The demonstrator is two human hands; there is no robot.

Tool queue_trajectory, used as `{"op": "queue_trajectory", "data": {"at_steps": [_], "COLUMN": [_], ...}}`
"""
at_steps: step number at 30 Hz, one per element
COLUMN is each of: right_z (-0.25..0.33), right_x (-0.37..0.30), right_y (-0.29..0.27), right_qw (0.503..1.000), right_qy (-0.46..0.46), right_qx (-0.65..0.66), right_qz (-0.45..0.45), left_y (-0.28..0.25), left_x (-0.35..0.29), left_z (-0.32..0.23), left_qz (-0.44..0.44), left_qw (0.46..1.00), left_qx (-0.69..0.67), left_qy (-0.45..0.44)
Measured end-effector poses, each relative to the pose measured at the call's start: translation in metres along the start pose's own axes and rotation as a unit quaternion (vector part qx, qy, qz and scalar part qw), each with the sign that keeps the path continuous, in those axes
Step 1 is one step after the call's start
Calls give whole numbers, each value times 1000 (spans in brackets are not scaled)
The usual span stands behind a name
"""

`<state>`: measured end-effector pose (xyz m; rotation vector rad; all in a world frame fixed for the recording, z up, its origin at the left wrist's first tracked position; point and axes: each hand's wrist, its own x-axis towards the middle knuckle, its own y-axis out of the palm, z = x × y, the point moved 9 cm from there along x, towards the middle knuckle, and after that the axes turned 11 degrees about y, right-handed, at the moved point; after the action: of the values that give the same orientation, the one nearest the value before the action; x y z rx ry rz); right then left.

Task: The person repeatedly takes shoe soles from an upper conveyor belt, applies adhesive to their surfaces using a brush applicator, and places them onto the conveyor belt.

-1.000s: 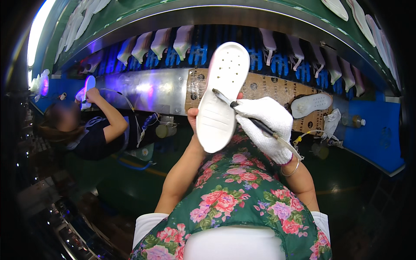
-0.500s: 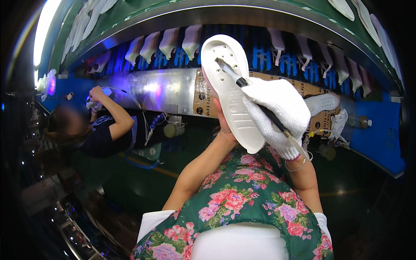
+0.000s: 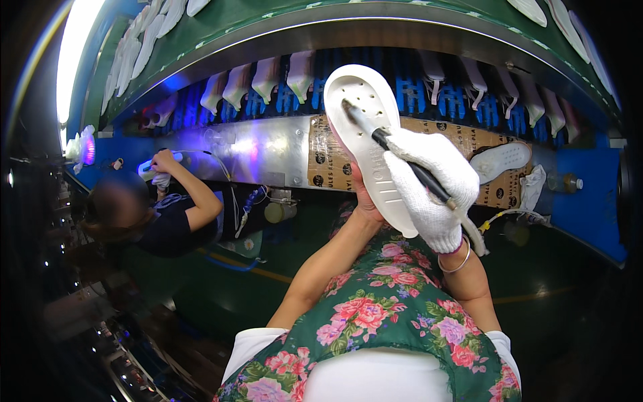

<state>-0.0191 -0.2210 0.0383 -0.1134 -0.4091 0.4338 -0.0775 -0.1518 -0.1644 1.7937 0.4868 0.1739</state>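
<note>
Before the person's floral apron point(image 3: 372, 321), held up over the near edge of the bench, a white shoe sole point(image 3: 370, 153) points its broad, rounded end away from the body, its narrower end toward the apron; its long axis runs from upper left to lower right, leaning a little off straight ahead. It looks smooth and moulded, with a raised rim, small holes scattered through the far part, shallow raised marks farther down and cross ridges toward the near end. The bare left hand point(image 3: 364, 192) grips it along its left edge, the remaining fingers hidden underneath, so how they are set cannot be told. The right hand point(image 3: 432, 175), in a white knitted glove, pinches a slim, dark-handled brush point(image 3: 380, 138) slantwise, its bristles at the holed part; a pale, flexible tube point(image 3: 472, 234) trails from the handle's back end. A thin bracelet point(image 3: 455, 262) rings the right wrist. Beyond lie brown printed cardboard point(image 3: 328, 164), shiny sheet metal point(image 3: 271, 151) and, to the right, a second pale sole point(image 3: 501, 161), lying aslant.
</note>
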Motion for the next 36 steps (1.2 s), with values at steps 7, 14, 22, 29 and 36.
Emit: {"op": "queue_trajectory", "data": {"at_steps": [7,14,22,29,36], "right_z": [7,11,-4,-29,-20], "right_x": [-4,-10,-10,-9,-19], "right_y": [13,18,8,-2,19], "right_qw": [999,986,989,999,992], "right_qy": [-31,-123,-101,6,-24], "right_qx": [-7,-104,-102,21,45], "right_qz": [32,30,49,28,119], "left_y": [-23,-9,17,3,2], "left_x": [9,13,23,33,34], "left_z": [19,6,-1,-18,-14], "left_qz": [-17,-9,84,37,51], "left_qw": [997,997,976,994,992], "left_qx": [-57,-77,-199,-105,-110], "left_qy": [-45,-18,-29,-1,-38]}}
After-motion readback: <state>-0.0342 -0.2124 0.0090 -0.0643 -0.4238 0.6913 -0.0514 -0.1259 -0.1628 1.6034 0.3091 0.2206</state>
